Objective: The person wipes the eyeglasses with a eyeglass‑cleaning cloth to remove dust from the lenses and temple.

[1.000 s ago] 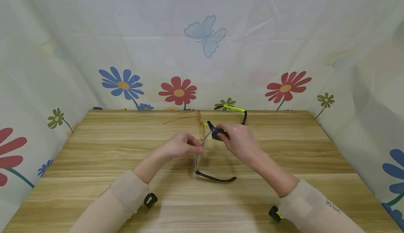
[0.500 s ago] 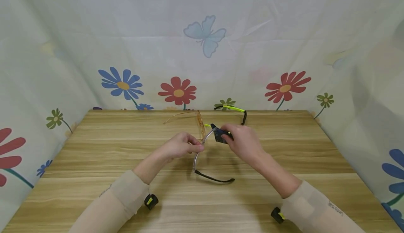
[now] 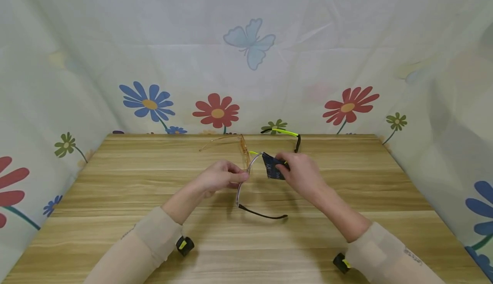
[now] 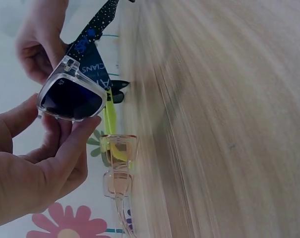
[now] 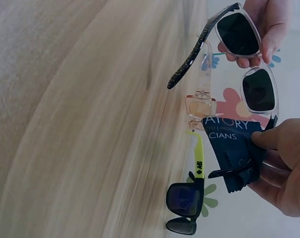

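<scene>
My left hand (image 3: 221,178) pinches a pair of sunglasses with a clear frame and dark lenses (image 4: 73,98) near the middle of the frame, above the table. One speckled black temple arm (image 3: 265,215) points out towards the right on the near side. At the far side, my right hand (image 3: 302,172) holds a dark blue lens cloth (image 3: 272,167) with white lettering against the other temple arm. In the right wrist view the cloth (image 5: 231,148) hangs from thumb and fingers, and a black arm tip pokes out beside it. Part of that arm is hidden by cloth and fingers.
Amber see-through glasses (image 3: 244,147) lie on the wooden table (image 3: 135,198) behind the hands. Black sunglasses with bright yellow arms (image 3: 286,132) rest at the back right. A flower-printed curtain (image 3: 177,53) encloses the table's back and sides.
My right hand has slid a little to the right with the cloth, whose lettered face now shows more. The left hand still grips the sunglasses in nearly the same place.
</scene>
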